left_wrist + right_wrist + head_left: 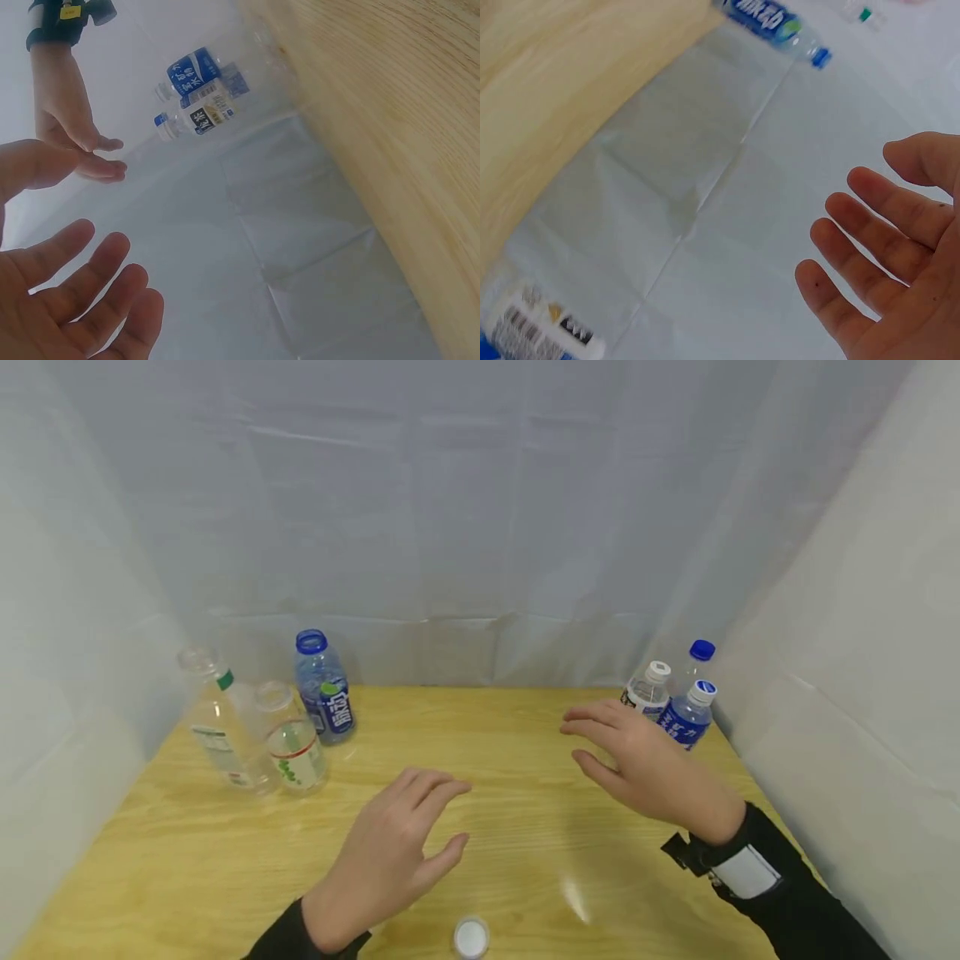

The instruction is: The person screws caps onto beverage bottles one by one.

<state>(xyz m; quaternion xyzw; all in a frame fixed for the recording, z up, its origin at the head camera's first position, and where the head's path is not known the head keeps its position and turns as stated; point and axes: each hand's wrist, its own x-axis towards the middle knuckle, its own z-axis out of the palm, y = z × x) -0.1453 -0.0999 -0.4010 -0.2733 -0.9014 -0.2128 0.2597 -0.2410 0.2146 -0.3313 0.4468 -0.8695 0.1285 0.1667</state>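
Above the wooden table [525, 752], left hand [390, 852] and right hand [645, 768], fingers spread, holding nothing.

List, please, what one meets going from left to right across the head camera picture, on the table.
Tall clear bottle → short clear bottle → blue bottle → left hand → white cap → right hand → group of three capped bottles.

Wooden table [525, 752] with six bottles [324, 689] in two clusters, white cap [471, 937] near front.
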